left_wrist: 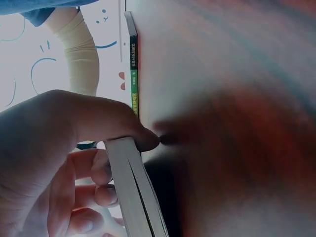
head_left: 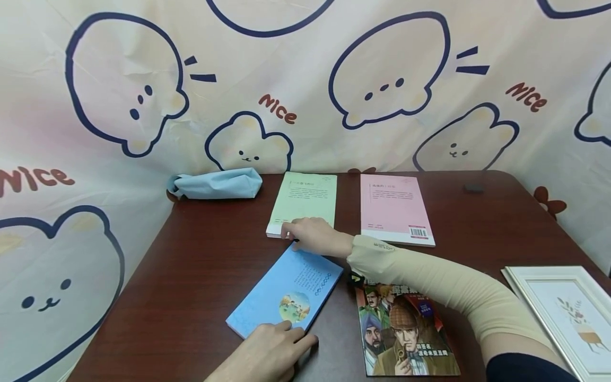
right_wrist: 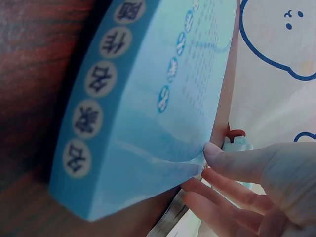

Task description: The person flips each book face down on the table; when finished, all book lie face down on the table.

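A blue book (head_left: 272,289) lies slanted across the table, back cover up, with a small round picture on it. My left hand (head_left: 267,350) grips its near end; in the left wrist view the thumb (left_wrist: 116,118) and fingers hold the page block between them. At the far corner, my right hand (head_left: 317,236) pinches the book, its thumb (right_wrist: 234,160) on the cover edge and its fingers below in the right wrist view. The book's spine (right_wrist: 89,108) carries characters in pale circles. Just beyond the right hand lies a green book (head_left: 310,196), partly covered by it.
A pink book (head_left: 393,207) lies at the back, right of the green one. Under the right forearm is a comic-style book (head_left: 406,334) with a pipe-smoking man. A white picture frame (head_left: 520,286) sits at right, a light-blue cloth pouch (head_left: 217,184) at the back left.
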`<state>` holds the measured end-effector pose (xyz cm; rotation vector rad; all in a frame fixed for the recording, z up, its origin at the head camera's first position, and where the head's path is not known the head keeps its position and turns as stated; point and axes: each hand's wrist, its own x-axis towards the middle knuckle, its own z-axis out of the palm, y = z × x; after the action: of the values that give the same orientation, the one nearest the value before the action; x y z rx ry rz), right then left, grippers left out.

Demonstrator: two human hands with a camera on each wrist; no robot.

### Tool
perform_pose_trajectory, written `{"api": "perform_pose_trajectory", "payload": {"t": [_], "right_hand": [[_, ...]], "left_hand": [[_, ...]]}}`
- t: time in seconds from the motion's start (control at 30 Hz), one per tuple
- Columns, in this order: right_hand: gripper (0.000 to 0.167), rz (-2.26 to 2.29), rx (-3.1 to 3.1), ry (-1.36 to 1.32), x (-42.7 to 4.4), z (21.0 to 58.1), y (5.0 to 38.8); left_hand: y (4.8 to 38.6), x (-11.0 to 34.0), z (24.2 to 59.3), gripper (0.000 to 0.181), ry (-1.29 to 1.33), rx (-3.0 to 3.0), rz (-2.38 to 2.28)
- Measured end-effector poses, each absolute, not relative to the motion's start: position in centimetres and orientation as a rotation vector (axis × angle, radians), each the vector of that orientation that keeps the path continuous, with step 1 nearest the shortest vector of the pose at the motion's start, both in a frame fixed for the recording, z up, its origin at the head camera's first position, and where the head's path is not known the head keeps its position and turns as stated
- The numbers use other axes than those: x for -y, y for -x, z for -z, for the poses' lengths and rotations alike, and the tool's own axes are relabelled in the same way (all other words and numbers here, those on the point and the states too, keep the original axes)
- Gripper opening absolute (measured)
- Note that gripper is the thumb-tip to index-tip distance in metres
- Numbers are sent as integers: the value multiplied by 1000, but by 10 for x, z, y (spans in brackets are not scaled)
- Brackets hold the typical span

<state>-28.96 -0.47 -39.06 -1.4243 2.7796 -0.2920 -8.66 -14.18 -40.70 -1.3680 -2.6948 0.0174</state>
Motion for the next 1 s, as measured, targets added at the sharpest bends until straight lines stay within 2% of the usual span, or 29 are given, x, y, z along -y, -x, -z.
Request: {"api": "perform_pose_trajectory", "payload": {"t": [0.23,0.4,0.47,0.57,0.67,0.73,0.83,1.0], "right_hand": [[20,277,-2831,1455,-2,394,287],[17,286,-2914,1316,-11,389,280],[20,272,-2940,1202,-16,385,275],[26,238,-2949,985,-29,378,266],[25,235,-2904,783,-45,374,256],[23,280,-2866,701,-55,374,250],[26,380,-2800,615,-69,374,241],[40,607,-2659,420,-82,377,237]], "left_hand": [[87,142,408,29,1348,2702,-20],[88,144,400,38,1322,2881,26],[87,145,393,40,1162,2977,121],[85,150,381,38,737,2985,214],[88,159,371,32,291,2931,294],[92,168,367,35,97,2946,345],[97,183,364,43,-66,3021,402],[101,197,367,55,-136,3165,433]]}}
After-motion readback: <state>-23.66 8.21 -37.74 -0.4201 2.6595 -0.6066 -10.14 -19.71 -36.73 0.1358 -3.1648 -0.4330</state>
